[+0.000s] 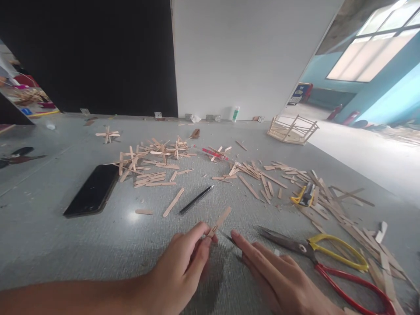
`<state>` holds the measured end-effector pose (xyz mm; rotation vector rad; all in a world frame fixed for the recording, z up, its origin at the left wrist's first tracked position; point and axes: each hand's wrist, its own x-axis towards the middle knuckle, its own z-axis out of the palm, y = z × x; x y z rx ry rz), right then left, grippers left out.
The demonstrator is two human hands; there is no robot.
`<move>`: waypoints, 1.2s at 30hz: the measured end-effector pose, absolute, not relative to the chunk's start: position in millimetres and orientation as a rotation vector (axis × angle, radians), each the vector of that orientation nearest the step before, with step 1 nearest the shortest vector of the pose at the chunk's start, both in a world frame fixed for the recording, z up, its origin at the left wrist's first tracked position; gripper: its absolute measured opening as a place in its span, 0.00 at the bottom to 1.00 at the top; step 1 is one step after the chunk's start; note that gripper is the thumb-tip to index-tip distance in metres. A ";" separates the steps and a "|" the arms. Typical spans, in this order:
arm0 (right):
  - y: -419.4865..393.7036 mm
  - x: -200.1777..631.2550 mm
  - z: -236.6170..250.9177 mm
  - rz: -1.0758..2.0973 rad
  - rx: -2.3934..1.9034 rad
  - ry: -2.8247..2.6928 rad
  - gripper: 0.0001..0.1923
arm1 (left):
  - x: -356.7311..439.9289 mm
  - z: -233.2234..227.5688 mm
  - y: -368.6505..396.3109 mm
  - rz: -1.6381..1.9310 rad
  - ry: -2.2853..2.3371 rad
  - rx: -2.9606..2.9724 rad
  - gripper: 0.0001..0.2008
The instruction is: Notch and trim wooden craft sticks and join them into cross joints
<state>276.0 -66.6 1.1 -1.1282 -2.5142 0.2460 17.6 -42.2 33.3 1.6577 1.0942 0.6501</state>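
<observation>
My left hand (182, 267) pinches the near end of a wooden craft stick (220, 221) between thumb and forefinger; the stick angles up and to the right off the grey table (49, 236). My right hand (278, 280) lies just right of it, fingers stretched out toward the stick's held end, pressing a thin dark blade (226, 236) whose tip shows between the two hands. How the right hand grips the blade is hidden.
Red-and-yellow scissors (331, 258) lie right of my right hand. A black pen (196, 200), a dark phone (92, 190), a yellow utility knife (306, 195) and several scattered sticks (157, 168) cover the table. A stick frame (292, 129) stands at the back right.
</observation>
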 end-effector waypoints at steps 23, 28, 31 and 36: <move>-64.2 268.8 4.7 0.192 -1.014 -2.643 0.34 | 16.5 31.4 -44.3 0.629 1.059 1.682 0.19; -64.0 269.6 1.3 0.216 -1.017 -2.643 0.34 | 16.1 31.5 -43.4 0.630 1.052 1.671 0.19; -64.2 270.2 0.1 0.220 -1.032 -2.641 0.35 | 15.7 31.5 -43.9 0.631 1.066 1.669 0.18; -65.3 271.0 0.1 0.160 -0.998 -2.634 0.35 | 15.6 32.1 -45.2 0.638 1.070 1.697 0.17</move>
